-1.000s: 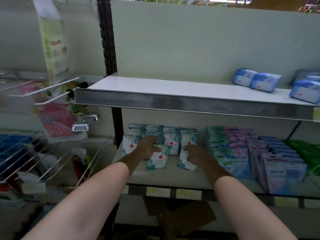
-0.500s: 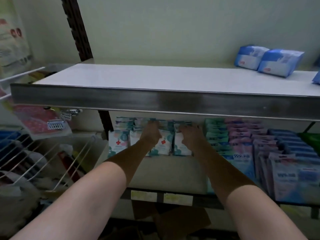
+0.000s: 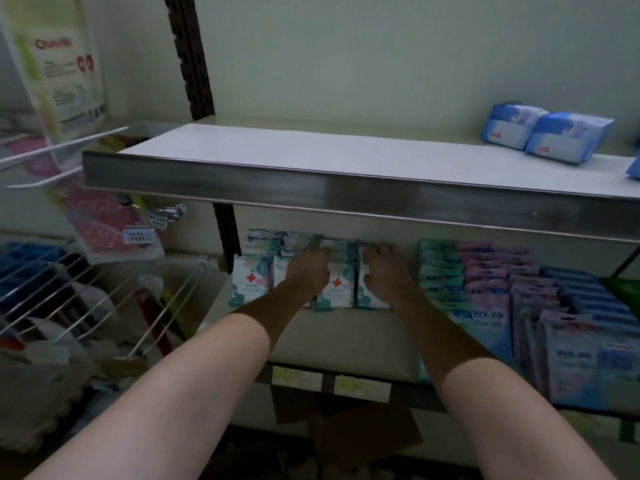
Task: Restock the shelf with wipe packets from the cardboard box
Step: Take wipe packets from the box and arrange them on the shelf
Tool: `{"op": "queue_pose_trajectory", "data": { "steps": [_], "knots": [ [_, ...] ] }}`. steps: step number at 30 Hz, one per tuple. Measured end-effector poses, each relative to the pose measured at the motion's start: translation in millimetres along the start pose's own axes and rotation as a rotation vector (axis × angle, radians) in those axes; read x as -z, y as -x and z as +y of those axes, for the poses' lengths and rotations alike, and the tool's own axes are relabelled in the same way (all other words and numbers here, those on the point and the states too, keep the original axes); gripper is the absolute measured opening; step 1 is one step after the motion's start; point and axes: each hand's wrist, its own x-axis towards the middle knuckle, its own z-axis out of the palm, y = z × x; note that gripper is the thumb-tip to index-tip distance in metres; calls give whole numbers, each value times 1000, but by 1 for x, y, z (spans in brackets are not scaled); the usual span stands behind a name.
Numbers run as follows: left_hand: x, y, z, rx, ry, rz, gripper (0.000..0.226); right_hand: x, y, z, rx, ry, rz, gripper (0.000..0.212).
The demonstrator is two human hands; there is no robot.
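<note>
Since a second ago both hands have pushed the loose front wipe packets (image 3: pixel 335 285) upright against the stack under the upper shelf (image 3: pixel 311 192), left hand (image 3: pixel 309 271) and right hand (image 3: pixel 383 275) seemingly open-fingered, suggesting this batch is nearly settled.

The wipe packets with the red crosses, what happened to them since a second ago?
The two front wipe packets leaned loose out on the lower shelf a second ago; now they stand upright, pushed back against the row. The left hand and right hand went deeper with them and now rest on the packet tops. The blue packs on the upper shelf and the pastel stacks stayed put.
</note>
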Motion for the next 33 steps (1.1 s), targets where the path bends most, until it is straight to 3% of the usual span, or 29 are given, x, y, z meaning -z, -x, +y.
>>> {"op": "queue_pose_trajectory", "data": {
  "steps": [12, 19, 26, 30, 33],
  "knots": [
    [4, 119, -71, -7, 108, -133, 14, -17, 88, -106, 18, -295, -177, 5],
    [-39, 227, -138, 153, 170, -315, 20, -59, 169, -198, 51, -337, -261, 7],
    [-86, 333, -187, 411, 244, -545, 29, -121, 241, -266, 94, -308, -518, 10],
    [-112, 391, -202, 523, 341, -568, 43, -158, 272, -280, 64, -271, -710, 11],
    [-131, 418, -212, 573, 375, -579, 40, -186, 287, -286, 17, -247, -804, 16]
  ]
}}
